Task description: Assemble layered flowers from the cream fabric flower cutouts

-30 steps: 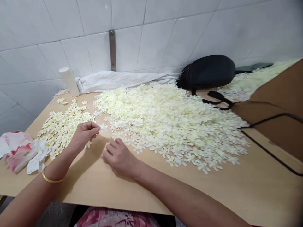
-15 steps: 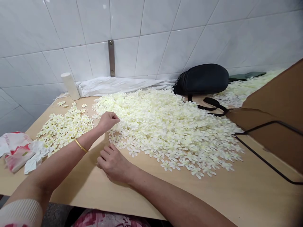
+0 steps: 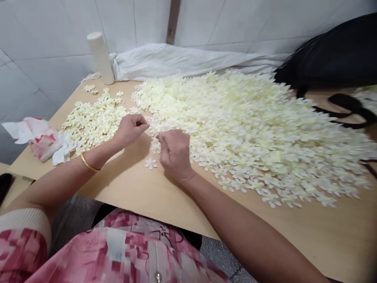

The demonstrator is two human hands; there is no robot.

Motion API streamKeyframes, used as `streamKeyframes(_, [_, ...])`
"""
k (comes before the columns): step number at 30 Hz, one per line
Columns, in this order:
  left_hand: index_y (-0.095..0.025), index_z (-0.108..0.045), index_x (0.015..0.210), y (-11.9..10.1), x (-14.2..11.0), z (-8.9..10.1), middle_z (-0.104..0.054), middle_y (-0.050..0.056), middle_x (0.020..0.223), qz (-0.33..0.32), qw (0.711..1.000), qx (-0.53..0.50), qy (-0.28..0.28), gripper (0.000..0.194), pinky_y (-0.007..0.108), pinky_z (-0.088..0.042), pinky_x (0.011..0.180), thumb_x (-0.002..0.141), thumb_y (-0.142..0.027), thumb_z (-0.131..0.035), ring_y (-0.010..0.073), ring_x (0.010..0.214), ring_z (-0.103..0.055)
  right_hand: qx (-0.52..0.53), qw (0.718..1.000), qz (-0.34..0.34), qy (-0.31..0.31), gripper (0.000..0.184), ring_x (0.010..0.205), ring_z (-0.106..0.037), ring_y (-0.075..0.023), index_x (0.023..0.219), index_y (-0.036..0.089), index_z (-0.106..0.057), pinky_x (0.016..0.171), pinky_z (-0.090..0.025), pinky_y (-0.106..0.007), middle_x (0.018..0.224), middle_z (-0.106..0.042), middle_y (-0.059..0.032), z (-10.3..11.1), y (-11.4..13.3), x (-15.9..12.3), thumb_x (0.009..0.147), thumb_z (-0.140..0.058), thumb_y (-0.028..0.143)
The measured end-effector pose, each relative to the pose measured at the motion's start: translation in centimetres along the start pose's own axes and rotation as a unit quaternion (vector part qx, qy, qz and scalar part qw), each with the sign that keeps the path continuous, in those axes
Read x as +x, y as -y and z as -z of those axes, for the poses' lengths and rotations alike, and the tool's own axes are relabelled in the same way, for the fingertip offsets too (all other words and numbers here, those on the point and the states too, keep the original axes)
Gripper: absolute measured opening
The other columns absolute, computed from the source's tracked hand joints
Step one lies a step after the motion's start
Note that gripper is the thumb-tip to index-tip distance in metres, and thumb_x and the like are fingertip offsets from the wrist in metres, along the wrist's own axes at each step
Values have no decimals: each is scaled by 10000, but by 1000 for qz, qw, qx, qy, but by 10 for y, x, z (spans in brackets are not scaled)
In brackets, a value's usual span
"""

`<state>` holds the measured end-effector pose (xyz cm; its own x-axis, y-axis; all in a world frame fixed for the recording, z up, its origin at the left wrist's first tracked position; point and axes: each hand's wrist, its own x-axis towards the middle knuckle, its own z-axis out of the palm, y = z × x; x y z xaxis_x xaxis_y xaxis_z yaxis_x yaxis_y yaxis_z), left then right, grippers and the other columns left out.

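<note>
My left hand (image 3: 131,129), with a gold bangle on its wrist, is closed in a pinch at the left edge of the big heap of white artificial flowers (image 3: 235,125). Anything between its fingertips is too small to make out. Just to the right, my right hand (image 3: 176,153) is also closed, thumb against index finger, its tips pointing at the left hand; what they hold is hidden. A gap separates the two hands. One loose flower (image 3: 151,163) lies flat on the table below them. To the left spreads a smaller pile of yellowish flowers (image 3: 96,120).
A white cylindrical container (image 3: 101,59) stands by the wall beside a rolled white cloth (image 3: 188,61). At the back right is a black bag (image 3: 335,55) with straps. Crumpled red-and-white plastic (image 3: 44,139) lies at the table's left.
The view has tilted down and closer. My right hand has risen from the table near the edge to beside my left fingertips. A single flower now lies apart below the hands.
</note>
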<state>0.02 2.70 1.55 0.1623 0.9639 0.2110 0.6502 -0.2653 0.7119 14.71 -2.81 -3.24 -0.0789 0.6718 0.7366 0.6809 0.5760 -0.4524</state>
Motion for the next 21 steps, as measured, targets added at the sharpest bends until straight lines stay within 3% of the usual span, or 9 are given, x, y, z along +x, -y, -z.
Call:
streamKeyframes(5, [-143, -638, 672, -2, -48, 15, -607, 25, 683, -50, 990, 78, 106, 163, 264, -375, 622, 721, -284, -572, 136, 651, -519, 37, 997, -62, -25, 219, 764, -503, -195, 716, 208, -505, 740, -308, -354, 734, -609, -37, -3, -1, 0, 880, -361, 198])
streamKeyframes(9, [-162, -653, 730, -4, -64, 6, -623, 41, 766, -115, 972, 134, 158, 165, 286, -385, 687, 721, -320, -609, 171, 758, -516, 38, 995, -79, -41, 217, 790, -510, -198, 714, 207, -527, 744, -317, -348, 736, -631, -33, -1, 2, -2, 872, -380, 197])
streamKeyframes(14, [-165, -629, 694, 2, -72, -9, -600, 49, 739, -154, 961, 145, 180, 109, 271, -390, 674, 744, -180, -534, 171, 775, -496, 19, 996, -74, -43, 195, 786, -496, -195, 710, 206, -531, 737, -309, -339, 726, -625, -28, 1, 2, -1, 863, -411, 197])
streamKeyframes(18, [-167, -586, 622, 4, -66, -3, -582, 35, 679, -119, 979, 100, 134, 113, 284, -386, 689, 703, -134, -514, 160, 729, -491, -7, 1000, -17, -24, 194, 751, -472, -190, 710, 202, -517, 716, -295, -335, 690, -587, -29, 3, 5, 0, 866, -404, 187])
streamKeyframes(21, [-160, -567, 597, 1, -50, 10, -548, 9, 609, 9, 995, -51, 87, 78, 265, -358, 595, 665, -197, -571, 125, 605, -463, -6, 996, 87, 34, 192, 706, -457, -182, 717, 193, -519, 700, -299, -333, 659, -549, -33, 5, 14, -2, 864, -397, 170])
